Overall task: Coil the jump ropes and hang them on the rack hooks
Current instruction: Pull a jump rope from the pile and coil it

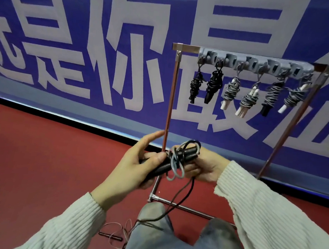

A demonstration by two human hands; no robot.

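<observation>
A jump rope (174, 159) is held in both hands in front of the rack (170, 97).

The black handles are gripped by the left hand (136, 161), its thumb and lower fingers clamped on them while the index finger is extended toward the rack's left post. The right hand (205, 165) is closed on the far end of the handles, though its fingertips are largely hidden. A few loops are wound round the handles; the loose cord is trailed down past the knees to the red floor (43, 145). Open floor is seen to the left. Six coiled ropes (232, 90) are hung on the grey hook strip (256, 62).
</observation>
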